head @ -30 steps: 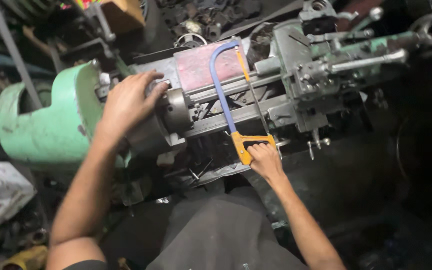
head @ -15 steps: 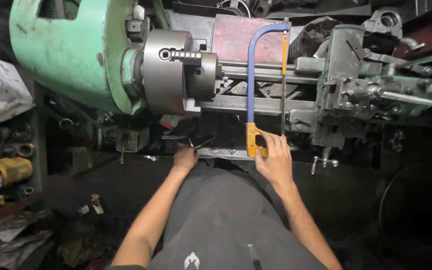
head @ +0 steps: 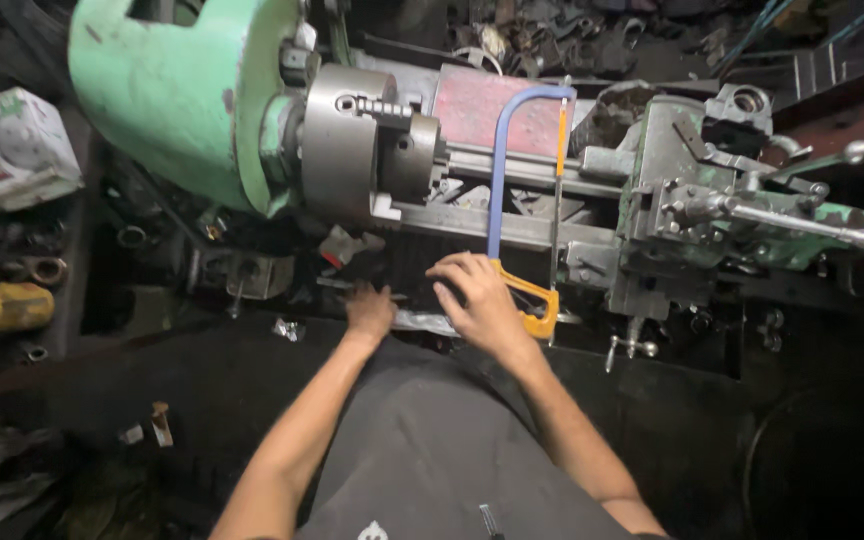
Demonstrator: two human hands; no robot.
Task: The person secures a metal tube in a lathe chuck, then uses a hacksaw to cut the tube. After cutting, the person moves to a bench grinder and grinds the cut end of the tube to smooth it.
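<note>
head view, looking down on a metal lathe (head: 512, 215) with a person standing at its front edge.

item: right hand (head: 482, 305), laid palm-down over the yellow handle of a hacksaw (head: 524, 200), fingers spread and curled loosely toward the left; whether it clasps the handle or merely rests on it i cannot tell.

item: hacksaw, blue bowed frame, yellow handle, standing roughly upright across the lathe bed, handle at the bed's near edge, top of the frame toward the far edge; the blade runs down the right side of the frame.

item: left hand (head: 367, 310), low at the near edge of the lathe, just left of the right hand, fingers bent down onto dark clutter under the bed; what it holds, if anything, i cannot tell.

item: chuck (head: 367, 150), grey steel, round, jaws showing, at the left end of the bed, well left of the saw frame.

item: headstock (head: 182, 90), pale green casting, behind and left of the chuck, at the upper left.

item: carriage (head: 692, 215) with tool post, grey and green, right of the saw, with a long chromed lever (head: 802, 225) ending in a ball pointing right.

item: red-pink panel (head: 477, 105) at the far edge of the bed, behind the saw frame.

item: white and red carton (head: 7, 150) on the floor at the far left.

item: yellow cylinder (head: 2, 308), lying on its side, below the carton.

item: dark grey garment (head: 432, 450) of the person, filling the lower middle.
</note>
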